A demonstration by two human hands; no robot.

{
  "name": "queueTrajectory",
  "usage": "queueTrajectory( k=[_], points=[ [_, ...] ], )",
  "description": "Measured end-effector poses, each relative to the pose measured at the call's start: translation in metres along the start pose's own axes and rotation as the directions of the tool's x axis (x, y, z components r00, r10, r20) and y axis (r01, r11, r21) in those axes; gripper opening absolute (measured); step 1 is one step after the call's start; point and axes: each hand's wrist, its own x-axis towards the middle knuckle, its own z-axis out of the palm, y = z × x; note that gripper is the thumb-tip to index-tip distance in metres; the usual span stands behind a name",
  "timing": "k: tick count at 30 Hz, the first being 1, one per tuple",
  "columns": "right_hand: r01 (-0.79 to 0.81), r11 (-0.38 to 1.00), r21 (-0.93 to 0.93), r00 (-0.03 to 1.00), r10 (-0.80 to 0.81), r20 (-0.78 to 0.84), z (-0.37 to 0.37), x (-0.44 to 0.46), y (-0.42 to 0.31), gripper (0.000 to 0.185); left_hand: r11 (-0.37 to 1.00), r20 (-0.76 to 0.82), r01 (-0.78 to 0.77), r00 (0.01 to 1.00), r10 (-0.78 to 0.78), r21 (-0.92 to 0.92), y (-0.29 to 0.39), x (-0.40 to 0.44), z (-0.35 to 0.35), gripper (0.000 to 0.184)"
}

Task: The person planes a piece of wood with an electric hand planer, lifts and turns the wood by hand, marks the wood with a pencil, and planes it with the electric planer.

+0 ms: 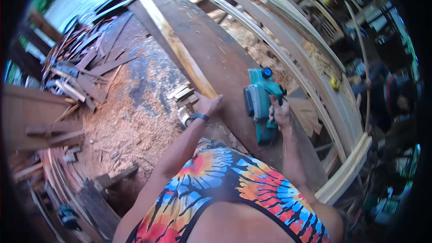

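Note:
A teal power planer (pixel 261 103) with a blue knob rests on the brown workbench (pixel 225 58), right of centre. My right hand (pixel 281 111) is closed round its handle. To the left, my left hand (pixel 209 105) grips the near end of a long, pale wooden strip (pixel 173 40). That strip runs away from me up the bench, along its left side. Just left of my left hand are some short wood blocks (pixel 182 92), bunched together. A dark band circles my left wrist.
Wood shavings (pixel 130 135) cover the ground at left, beside piled scraps (pixel 85 63). Long curved boards (pixel 288 47) extend along the right. A yellow round object (pixel 335 83) sits on them. Part of a person (pixel 382 90) in dark clothing shows at far right.

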Motion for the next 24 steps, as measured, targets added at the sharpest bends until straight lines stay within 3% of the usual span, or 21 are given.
queueTrajectory(
  k=[2, 3, 6, 8, 11, 14, 15, 24],
  points=[
    [0.021, 1.000, 0.009, 0.999, -0.021, 0.037, 0.007, 0.007, 0.003, 0.058, 1.000, -0.018, 0.012, 1.000, -0.012, -0.003, -0.029, 0.025, -0.006, 0.107],
    [0.021, 1.000, -0.009, 1.000, -0.021, 0.022, 0.003, 0.003, 0.006, 0.061, 0.998, 0.070, 0.018, 0.997, -0.014, -0.067, -0.031, 0.020, -0.018, 0.103],
    [0.030, 0.999, -0.011, 1.000, -0.030, 0.009, -0.001, 0.002, 0.004, 0.062, 0.921, 0.186, -0.031, 0.976, 0.112, -0.389, -0.009, -0.015, -0.050, 0.080],
    [0.036, 0.999, 0.006, 0.999, -0.036, 0.010, 0.000, 0.001, 0.003, 0.060, 0.799, 0.196, -0.022, 0.965, 0.174, -0.600, 0.043, -0.063, -0.079, 0.069],
    [0.029, 0.999, 0.014, 1.000, -0.029, -0.010, -0.003, 0.005, 0.009, 0.057, 0.627, 0.086, -0.332, 0.837, 0.540, -0.704, 0.104, -0.109, -0.118, 0.064],
    [0.035, 0.999, 0.022, 0.999, -0.035, 0.003, -0.003, 0.004, 0.008, 0.056, 0.432, -0.095, -0.536, 0.700, 0.708, -0.725, 0.145, -0.111, -0.148, 0.058],
    [0.037, 0.999, 0.016, 0.999, -0.037, -0.002, -0.003, 0.004, 0.006, 0.055, 0.382, -0.149, -0.546, 0.695, 0.703, -0.745, 0.161, -0.114, -0.155, 0.048],
    [0.031, 0.998, 0.054, 0.999, -0.033, 0.043, -0.004, 0.001, 0.006, 0.051, 0.289, -0.284, -0.643, 0.635, 0.718, -0.709, 0.222, -0.111, -0.174, 0.022]
  ],
)
